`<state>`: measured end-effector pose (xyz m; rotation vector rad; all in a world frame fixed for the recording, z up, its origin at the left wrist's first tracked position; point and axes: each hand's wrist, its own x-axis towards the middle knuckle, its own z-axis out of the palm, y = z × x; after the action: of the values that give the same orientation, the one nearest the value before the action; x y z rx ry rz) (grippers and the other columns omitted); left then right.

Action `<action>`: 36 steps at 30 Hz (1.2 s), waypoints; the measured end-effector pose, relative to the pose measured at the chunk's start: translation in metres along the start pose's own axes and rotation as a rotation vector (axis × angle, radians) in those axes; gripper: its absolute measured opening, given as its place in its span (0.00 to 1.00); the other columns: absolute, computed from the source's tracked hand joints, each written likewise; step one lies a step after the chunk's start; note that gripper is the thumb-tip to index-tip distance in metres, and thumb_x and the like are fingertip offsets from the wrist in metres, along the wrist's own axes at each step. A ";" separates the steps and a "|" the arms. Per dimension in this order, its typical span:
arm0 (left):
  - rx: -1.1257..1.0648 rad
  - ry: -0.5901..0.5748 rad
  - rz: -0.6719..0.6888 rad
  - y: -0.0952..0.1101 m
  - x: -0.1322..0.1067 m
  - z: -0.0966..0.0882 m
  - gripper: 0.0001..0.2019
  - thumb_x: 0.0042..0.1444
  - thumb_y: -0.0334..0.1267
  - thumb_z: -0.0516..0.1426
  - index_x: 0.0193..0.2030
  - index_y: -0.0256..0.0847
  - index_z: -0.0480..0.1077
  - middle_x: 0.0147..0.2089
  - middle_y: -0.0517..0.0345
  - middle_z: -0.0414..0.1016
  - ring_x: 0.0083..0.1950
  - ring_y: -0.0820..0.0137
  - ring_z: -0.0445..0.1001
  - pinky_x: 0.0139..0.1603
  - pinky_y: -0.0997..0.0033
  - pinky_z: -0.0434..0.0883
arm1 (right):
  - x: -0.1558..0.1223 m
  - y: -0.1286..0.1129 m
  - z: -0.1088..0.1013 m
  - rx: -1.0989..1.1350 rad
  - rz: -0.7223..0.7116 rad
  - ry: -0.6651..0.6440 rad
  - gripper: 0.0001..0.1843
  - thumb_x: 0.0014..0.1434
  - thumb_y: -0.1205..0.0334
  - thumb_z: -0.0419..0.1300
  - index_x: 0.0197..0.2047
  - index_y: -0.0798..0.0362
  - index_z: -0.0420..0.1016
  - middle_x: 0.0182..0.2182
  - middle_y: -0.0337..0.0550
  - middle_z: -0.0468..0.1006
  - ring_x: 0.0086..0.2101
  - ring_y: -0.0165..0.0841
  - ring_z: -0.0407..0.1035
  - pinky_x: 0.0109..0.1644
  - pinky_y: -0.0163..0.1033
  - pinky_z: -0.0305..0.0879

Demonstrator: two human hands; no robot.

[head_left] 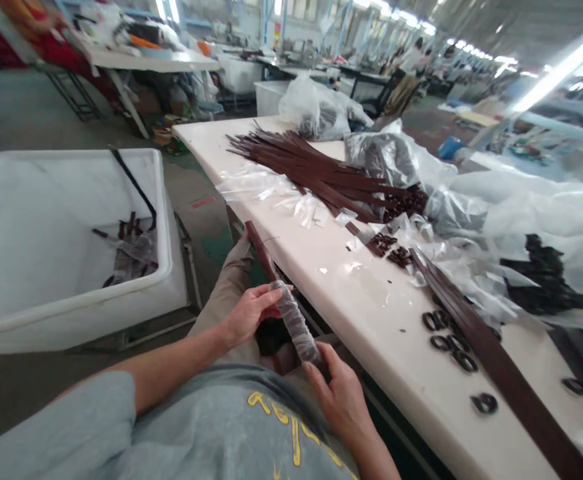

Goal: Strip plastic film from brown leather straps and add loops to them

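You hold a sleeved strap point(296, 323) in both hands over your lap, just off the table's point(371, 307) near edge.
Your left hand point(249, 315) pinches its upper end in its fingers; your right hand point(339, 393) fingers press closed on its lower end. On the table lie a pile of brown straps point(316, 167) and black rings point(446, 340); left of the table stands a white bin point(71, 293).

We see a long white table point(366, 300) carrying a fanned pile of brown straps point(316, 167), with crumpled clear plastic bags point(511, 207) just beside it (one holds black pieces point(546, 273)). Dark oval rings point(446, 340) lie loose beside two long brown straps point(491, 353) near the table's edge. On the floor to our left stands a white bin point(46, 320) with a few straps point(131, 257) inside.
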<state>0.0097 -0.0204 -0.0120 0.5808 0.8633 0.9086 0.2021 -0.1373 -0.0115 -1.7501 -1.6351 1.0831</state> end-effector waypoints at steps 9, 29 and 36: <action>-0.216 0.246 0.325 0.070 0.008 -0.060 0.22 0.43 0.39 0.70 0.47 0.37 0.79 0.27 0.61 0.77 0.24 0.75 0.73 0.26 0.76 0.71 | 0.020 0.020 0.026 0.210 -0.039 -0.357 0.22 0.62 0.45 0.57 0.49 0.53 0.77 0.43 0.50 0.81 0.44 0.44 0.74 0.50 0.41 0.68; -0.257 0.231 0.419 0.100 -0.010 -0.082 0.14 0.44 0.39 0.70 0.37 0.34 0.81 0.28 0.58 0.79 0.26 0.76 0.74 0.29 0.77 0.74 | 0.066 -0.048 0.044 0.274 -0.215 -0.391 0.28 0.65 0.49 0.54 0.64 0.52 0.65 0.57 0.51 0.73 0.57 0.43 0.66 0.62 0.46 0.60; -0.012 -0.103 0.247 0.054 -0.023 -0.022 0.17 0.49 0.45 0.68 0.42 0.35 0.81 0.28 0.55 0.79 0.23 0.76 0.71 0.25 0.77 0.68 | 0.076 -0.092 0.043 0.503 -0.226 -0.196 0.20 0.65 0.44 0.54 0.40 0.54 0.72 0.31 0.41 0.77 0.31 0.32 0.70 0.35 0.35 0.66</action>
<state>-0.0397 -0.0110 0.0257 0.7279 0.7023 1.0966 0.1112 -0.0558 0.0227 -1.1392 -1.4583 1.4358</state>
